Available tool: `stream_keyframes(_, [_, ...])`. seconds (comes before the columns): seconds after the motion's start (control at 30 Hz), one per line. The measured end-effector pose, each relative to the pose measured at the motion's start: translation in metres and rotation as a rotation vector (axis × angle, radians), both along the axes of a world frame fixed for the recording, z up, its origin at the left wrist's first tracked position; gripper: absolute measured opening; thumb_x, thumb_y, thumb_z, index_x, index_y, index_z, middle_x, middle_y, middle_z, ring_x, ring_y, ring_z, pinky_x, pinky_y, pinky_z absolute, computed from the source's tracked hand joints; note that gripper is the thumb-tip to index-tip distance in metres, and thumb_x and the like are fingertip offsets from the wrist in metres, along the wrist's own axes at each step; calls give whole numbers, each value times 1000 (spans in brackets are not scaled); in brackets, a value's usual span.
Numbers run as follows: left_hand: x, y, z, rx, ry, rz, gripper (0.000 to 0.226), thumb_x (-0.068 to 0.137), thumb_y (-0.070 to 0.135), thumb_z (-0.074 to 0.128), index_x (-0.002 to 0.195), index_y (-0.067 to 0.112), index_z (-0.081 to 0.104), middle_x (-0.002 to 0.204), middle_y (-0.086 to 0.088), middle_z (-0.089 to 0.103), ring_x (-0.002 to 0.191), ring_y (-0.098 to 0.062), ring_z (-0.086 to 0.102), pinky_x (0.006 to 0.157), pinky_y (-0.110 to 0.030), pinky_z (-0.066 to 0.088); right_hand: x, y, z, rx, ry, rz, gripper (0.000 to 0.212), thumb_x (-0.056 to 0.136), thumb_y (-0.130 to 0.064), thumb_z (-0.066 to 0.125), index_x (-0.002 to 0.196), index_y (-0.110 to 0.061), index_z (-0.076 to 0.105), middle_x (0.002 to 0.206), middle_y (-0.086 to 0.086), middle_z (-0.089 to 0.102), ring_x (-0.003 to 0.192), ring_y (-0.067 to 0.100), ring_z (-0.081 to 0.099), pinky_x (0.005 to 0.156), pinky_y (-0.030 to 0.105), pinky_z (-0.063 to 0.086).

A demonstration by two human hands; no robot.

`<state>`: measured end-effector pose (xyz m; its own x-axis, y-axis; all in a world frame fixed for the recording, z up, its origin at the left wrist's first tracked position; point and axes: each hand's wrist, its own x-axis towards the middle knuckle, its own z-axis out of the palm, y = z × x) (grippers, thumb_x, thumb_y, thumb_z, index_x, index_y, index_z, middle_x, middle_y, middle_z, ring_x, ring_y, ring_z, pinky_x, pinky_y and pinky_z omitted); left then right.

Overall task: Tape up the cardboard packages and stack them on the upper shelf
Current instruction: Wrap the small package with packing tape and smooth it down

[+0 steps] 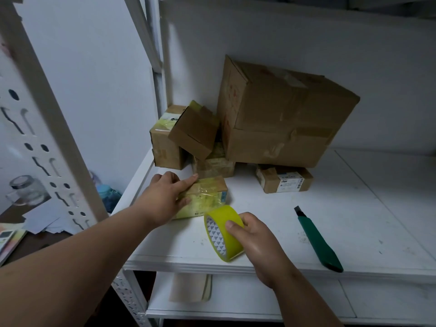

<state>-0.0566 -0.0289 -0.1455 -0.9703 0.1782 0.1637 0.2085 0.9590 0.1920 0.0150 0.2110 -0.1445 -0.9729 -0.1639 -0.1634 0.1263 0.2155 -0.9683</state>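
A small cardboard package lies near the front left of the white shelf, partly wrapped in yellowish clear tape. My left hand presses flat on its left end, fingers spread over the top. My right hand grips a roll of yellow tape just in front of the package; a strip of tape runs from the roll up onto the package. Behind stand several more cardboard packages: a large box, a small tilted box and a flat labelled one.
A green utility knife lies on the shelf to the right of my right hand, blade end pointing away. A perforated white upright stands at the left. A lower shelf holds a folded cloth. A glass jar sits far left.
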Motion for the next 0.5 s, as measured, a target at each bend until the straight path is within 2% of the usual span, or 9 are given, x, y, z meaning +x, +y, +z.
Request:
stream_keyframes(0.07, [-2, 0, -3, 1, 29, 10, 59, 99, 46, 49, 152, 46, 23, 127, -8, 47, 114, -31, 42, 103, -37, 36, 1, -5, -2, -21, -15, 44, 33, 76, -43, 62, 95, -16, 64, 90, 6, 72, 81, 15, 64, 76, 35, 49])
stream_keyframes(0.17, [-9, 1, -6, -9, 63, 15, 58, 99, 45, 50, 152, 45, 25, 127, -10, 49, 111, -35, 48, 99, -38, 40, 0, -11, -3, -26, -14, 97, 16, 91, -33, 63, 95, -17, 62, 82, -2, 68, 78, 12, 60, 75, 33, 46])
stream_keyframes(0.3, [-9, 6, -6, 2, 83, 42, 58, 99, 42, 50, 153, 39, 27, 135, -8, 51, 117, -37, 48, 99, -41, 44, -3, -9, -1, -40, -40, 123, 12, 97, -20, 61, 107, -15, 62, 97, 1, 75, 90, 16, 68, 85, 37, 52])
stream_keyframes(0.4, [-2, 12, -4, -79, 173, 102, 60, 97, 43, 52, 153, 37, 30, 143, -11, 43, 128, -39, 36, 104, -48, 39, -3, -4, 2, -74, -75, 167, 15, 96, -5, 59, 110, -8, 63, 98, 0, 76, 90, 11, 71, 78, 23, 53])
stream_keyframes(0.5, [4, 21, 3, -134, 211, 141, 62, 96, 40, 53, 153, 37, 28, 134, -10, 40, 120, -35, 36, 99, -45, 36, -8, 2, 8, -29, -41, 133, 12, 94, -8, 61, 103, -10, 68, 91, -1, 76, 80, 4, 69, 69, 15, 49])
